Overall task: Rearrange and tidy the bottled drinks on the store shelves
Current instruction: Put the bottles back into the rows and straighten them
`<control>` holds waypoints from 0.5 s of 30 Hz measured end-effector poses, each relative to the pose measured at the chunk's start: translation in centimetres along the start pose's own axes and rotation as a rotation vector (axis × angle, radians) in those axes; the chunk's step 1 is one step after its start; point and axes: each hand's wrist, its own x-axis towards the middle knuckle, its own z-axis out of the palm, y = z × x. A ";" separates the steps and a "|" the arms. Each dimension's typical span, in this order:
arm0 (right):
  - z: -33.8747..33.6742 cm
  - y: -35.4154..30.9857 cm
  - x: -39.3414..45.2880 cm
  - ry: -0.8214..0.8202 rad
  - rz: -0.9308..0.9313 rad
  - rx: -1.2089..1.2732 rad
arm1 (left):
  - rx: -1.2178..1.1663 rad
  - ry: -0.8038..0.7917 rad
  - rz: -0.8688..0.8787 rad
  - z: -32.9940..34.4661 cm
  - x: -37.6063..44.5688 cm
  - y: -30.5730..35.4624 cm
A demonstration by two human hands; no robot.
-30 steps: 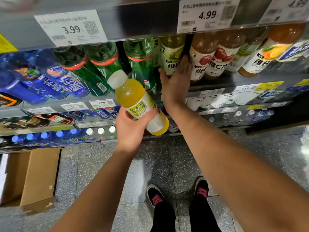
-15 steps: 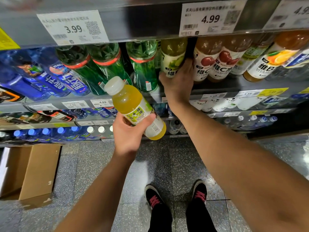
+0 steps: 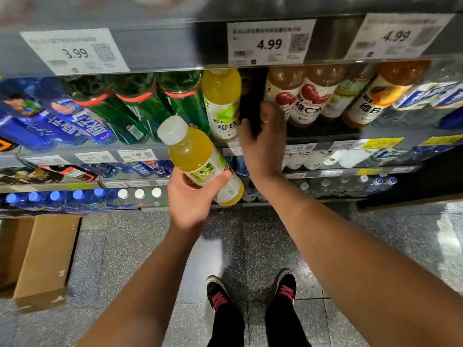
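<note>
Bottled drinks under rearrangement, head view: a yellow juice bottle [image 3: 200, 160] with a white cap is gripped about its labelled middle by the left hand [image 3: 193, 196], fingers and thumb wrapped round it, cap tilted up and to the left, held off the shelf and just below its front edge. The right hand [image 3: 263, 144], up and to the right of the left hand, reaches into a dark gap [image 3: 251, 101] in the row, fingers extended; whether they touch the red-labelled bottle [image 3: 280, 96] beside them cannot be told. Just above the left hand a matching yellow shelf bottle [image 3: 221, 101] stands at the gap's left side, with green bottles [image 3: 140, 103] further left. Judged progress: neighbouring rows appear faced; the gap is unfilled and the held bottle not yet shelved, so placing it likely remains.
</note>
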 end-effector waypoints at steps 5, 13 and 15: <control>-2.0 0.9 2.0 0.180 0.079 0.005 | 0.011 0.011 0.025 2.0 -0.5 0.2; 0.0 0.7 3.4 0.176 0.208 0.006 | 0.001 0.023 -0.013 3.0 -1.0 0.3; 0.4 0.6 3.8 0.166 0.220 0.029 | 0.000 0.029 -0.022 3.0 -1.1 0.4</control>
